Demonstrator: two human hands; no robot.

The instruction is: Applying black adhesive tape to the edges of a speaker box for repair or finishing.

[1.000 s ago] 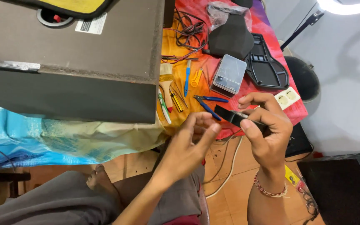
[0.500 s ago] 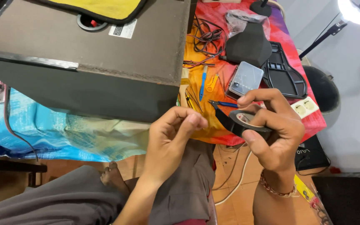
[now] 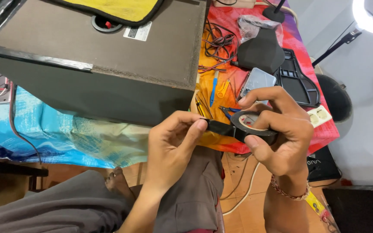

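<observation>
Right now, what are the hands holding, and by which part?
Right hand grips the black tape roll around its rim; left hand pinches the tape's free end.

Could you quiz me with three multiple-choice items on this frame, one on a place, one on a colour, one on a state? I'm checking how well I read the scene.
1. Where does the large dark box sit?
A. On the table, beyond the left hand
B. On the floor by the feet
C. On the person's lap

2. What colour is the roll of tape?
A. White
B. Black
C. Red

3. How is the tape being handled?
A. It lies untouched on the table
B. Both hands press it flat, sealed
C. The right hand grips the roll while the left hand pinches its free end

Answers:
1. A, the box rests on the cloth-covered table above the left hand.
2. B, the roll and its strip are black.
3. C, a short strip stretches from the roll to the left fingertips.
</observation>
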